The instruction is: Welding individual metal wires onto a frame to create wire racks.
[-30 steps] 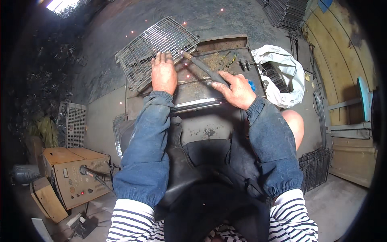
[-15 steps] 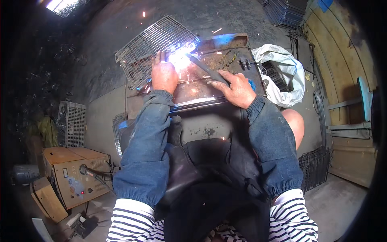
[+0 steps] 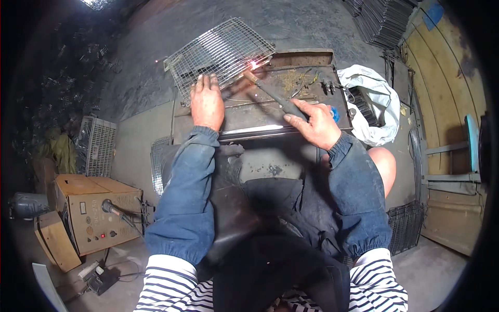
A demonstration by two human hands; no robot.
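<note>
A wire mesh panel (image 3: 218,52) lies tilted across the far left of a rusty metal work table (image 3: 249,112). My left hand (image 3: 208,108) rests at its near edge, fingers stretched out over the wires; the thumb is hidden. In my right hand (image 3: 318,125) is a welding torch (image 3: 273,94), its dark handle gripped between fingers and thumb. The torch tip points at the panel's right edge, where a small spot (image 3: 253,65) glows red-hot. Whether the tip touches the metal I cannot tell.
Pliers (image 3: 297,86) and small dark parts (image 3: 328,87) lie on the table's right. Beside it stands a white sack (image 3: 382,132) holding dark wire pieces. A welding machine (image 3: 101,216) sits at lower left, near a stack of mesh (image 3: 99,148). More dark panels (image 3: 382,26) are stacked far right.
The bright arc and most flying sparks have gone, leaving a red glow. The panel and table appear shifted slightly right in view. My right hand still grips the torch; my left stays on the panel.
</note>
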